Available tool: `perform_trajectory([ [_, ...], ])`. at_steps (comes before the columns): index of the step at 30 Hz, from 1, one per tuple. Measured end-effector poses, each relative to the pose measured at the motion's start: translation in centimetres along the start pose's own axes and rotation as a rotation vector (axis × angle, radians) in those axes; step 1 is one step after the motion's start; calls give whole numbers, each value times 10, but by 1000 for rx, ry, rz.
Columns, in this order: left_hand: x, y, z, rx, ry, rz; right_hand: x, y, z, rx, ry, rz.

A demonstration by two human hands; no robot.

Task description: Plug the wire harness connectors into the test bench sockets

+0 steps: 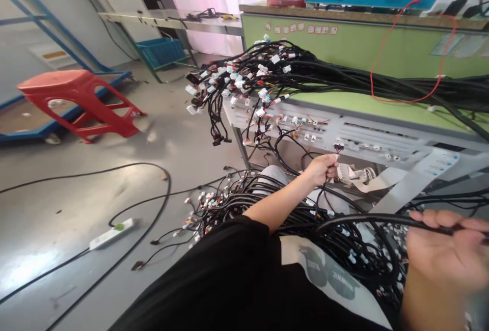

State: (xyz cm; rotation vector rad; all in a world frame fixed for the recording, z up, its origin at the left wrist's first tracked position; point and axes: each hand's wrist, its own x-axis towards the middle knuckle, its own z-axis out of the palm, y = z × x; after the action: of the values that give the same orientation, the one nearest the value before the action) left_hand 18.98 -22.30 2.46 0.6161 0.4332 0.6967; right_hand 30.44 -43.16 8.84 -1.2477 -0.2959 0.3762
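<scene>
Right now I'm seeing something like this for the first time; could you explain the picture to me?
There is no machine arm: these are a person's two bare hands, seen by a camera worn on the head, looking forward and down. The left hand seems to pinch a small white piece, too small to identify, near a pale panel. The right hand holds a thick black cable. On the green bench lies a cable bundle with many white connectors; more cables lie heaped lower down.
</scene>
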Motion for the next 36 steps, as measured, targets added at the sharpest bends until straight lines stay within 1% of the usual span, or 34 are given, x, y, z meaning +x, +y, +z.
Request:
perform_trajectory([
  [2,8,-1,-10,-1,85,-21,-2,4,9,82,-123,-249],
  [3,13,-2,-13,-6,111,-33,-1,4,11,102,-170,-307],
  [5,23,-5,-16,-4,135,-54,3,6,10,106,-200,-290],
  [7,35,-11,-14,52,157,-50,10,8,4,147,-204,-250],
  [10,54,-23,-4,222,214,9,27,14,-7,298,-190,-216],
  [13,77,-31,10,365,247,74,52,21,-19,437,-163,-183],
  [17,112,-39,24,487,305,149,88,33,-37,531,-72,-213],
  [20,134,-51,29,562,352,137,107,45,-48,566,17,-208],
  [22,144,-61,30,572,381,119,115,54,-54,574,62,-183],
  [24,150,-68,29,567,400,120,119,60,-60,567,100,-163],
  [26,152,-69,28,552,409,145,121,65,-65,556,132,-153],
  [29,151,-62,25,493,443,213,124,70,-68,548,157,-146],
  [32,147,-50,21,480,449,280,125,73,-66,546,150,-146],
  [34,145,-44,16,484,450,300,125,73,-63,554,128,-144],
  [36,143,-39,9,465,477,298,125,74,-61,565,110,-141],
])
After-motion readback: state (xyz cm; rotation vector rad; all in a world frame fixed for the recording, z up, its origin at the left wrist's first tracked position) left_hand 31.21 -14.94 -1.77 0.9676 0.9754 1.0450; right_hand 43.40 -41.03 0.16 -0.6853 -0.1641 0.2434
